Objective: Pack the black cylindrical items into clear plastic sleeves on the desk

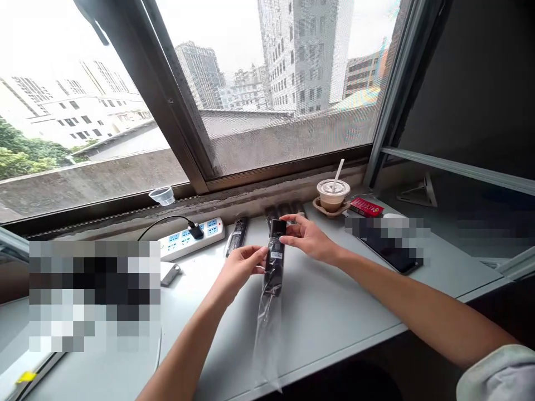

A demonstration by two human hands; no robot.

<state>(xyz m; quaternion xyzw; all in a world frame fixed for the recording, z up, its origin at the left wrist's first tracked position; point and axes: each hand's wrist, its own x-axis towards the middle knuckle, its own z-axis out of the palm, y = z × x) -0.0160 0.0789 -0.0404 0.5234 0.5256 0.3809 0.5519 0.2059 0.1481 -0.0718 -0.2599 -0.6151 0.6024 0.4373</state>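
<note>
A slim black oblong item (275,267) with a small white label stands tilted over the desk, its lower part in a clear plastic sleeve (267,340). The loose end of that sleeve trails towards the desk's front edge. My left hand (244,267) pinches the item's left side near the label. With thumb and fingers, my right hand (307,236) grips its upper end. Behind it lie more black wrapped items of a similar look, one (237,236) on the left and several (297,210) partly hidden by my right hand. What exactly the item is, I cannot tell.
A white power strip (192,239) with a black plug lies at the back left, a grey USB stick (171,274) nearer. Along the right are a lidded drink cup (333,192), a red box (366,207) and a black phone (390,245). A plastic cup (162,195) rests by the window.
</note>
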